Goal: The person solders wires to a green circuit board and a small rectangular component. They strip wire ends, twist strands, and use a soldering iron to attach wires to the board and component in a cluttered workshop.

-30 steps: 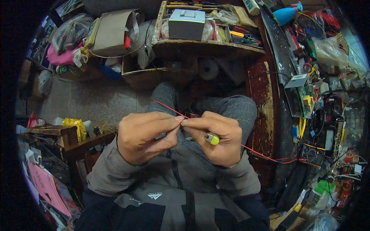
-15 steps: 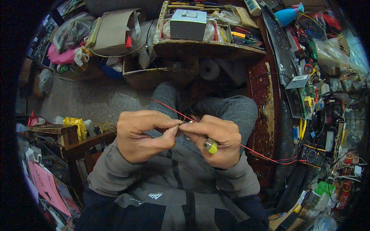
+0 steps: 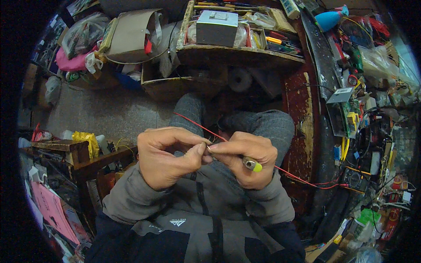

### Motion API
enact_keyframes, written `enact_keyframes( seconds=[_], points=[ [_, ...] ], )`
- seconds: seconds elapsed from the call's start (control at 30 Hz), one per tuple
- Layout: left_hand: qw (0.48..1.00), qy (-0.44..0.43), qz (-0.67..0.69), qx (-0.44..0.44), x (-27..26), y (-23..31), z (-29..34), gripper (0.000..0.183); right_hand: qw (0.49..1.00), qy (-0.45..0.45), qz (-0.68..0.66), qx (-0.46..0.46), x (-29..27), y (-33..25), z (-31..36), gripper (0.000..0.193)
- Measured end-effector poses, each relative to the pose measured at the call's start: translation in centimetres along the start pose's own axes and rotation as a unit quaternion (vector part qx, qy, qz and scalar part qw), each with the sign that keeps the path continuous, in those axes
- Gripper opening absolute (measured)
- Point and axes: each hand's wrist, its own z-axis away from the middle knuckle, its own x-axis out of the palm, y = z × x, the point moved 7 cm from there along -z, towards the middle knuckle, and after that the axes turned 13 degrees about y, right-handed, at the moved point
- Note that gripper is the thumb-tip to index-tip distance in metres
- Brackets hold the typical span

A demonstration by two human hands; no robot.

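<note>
Dressed in a grey and dark jacket (image 3: 186,197) along the lower edge of the frame. At frame centre, fingertips meeting: left hand (image 3: 164,153) with thumb and forefinger drawn close at the tips, remaining fingers curled behind; cannot tell how firmly pressed on the fine pale strand (image 3: 209,149) there. Just beside, right hand (image 3: 252,153) with forefinger pointing toward the same strand, lower fingers folded around a small tool with metal end and yellow-green grip (image 3: 253,165), tilted toward the lower right.

Behind both hands, a thin red wire (image 3: 199,125), slanting from upper left of centre, hidden in the middle, then visible again beyond the right wrist and running toward a black, yellow-edged meter (image 3: 353,178) at right.

Beneath, grey checked trousers (image 3: 269,122), bent at the knees. Farther right, a peeling red-brown wooden panel (image 3: 300,127). Left of centre, a speckled grey floor (image 3: 109,109).

Toward the top, a worn wooden tray (image 3: 245,56) bearing a silver-topped metal box (image 3: 216,31) and, to its right, an orange-handled tool (image 3: 274,40). At upper left, a tan cardboard box (image 3: 131,37); at upper right, a blue plastic bottle (image 3: 328,20).
</note>
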Motion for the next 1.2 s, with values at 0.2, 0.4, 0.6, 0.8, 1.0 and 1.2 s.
enact_keyframes(
  seconds=[0.2, 0.4, 0.6, 0.8, 1.0, 1.2],
  points=[
    [0.993, 0.009, 0.067, -0.096, 0.1, -1.6, 0.5, 0.01, 1.0, -0.01, -0.018, 0.0, 0.0, 0.5, 0.1, 0.024],
    [0.985, 0.008, 0.113, -0.134, 0.3, -2.3, 0.7, 0.011, 0.999, -0.017, -0.033, 0.0, 0.1, 0.7, 0.1, 0.023],
    [0.973, 0.01, 0.159, -0.166, 0.5, -3.0, 1.0, 0.012, 0.998, -0.021, -0.057, 0.008, 0.1, 0.8, 0.1, 0.016],
    [0.959, 0.019, 0.213, -0.188, 0.7, -3.8, 1.3, 0.013, 0.997, -0.012, -0.07, 0.017, 0.1, 1.2, 0.2, 0.015],
    [0.938, 0.023, 0.261, -0.228, 1.0, -4.7, 1.8, 0.014, 0.996, -0.013, -0.087, 0.007, 0.1, 1.5, 0.3, 0.015],
    [0.922, 0.011, 0.285, -0.261, 1.2, -5.1, 2.1, 0.017, 0.995, -0.02, -0.101, 0.004, 0.3, 1.0, 0.4, 0.016]
  ],
)
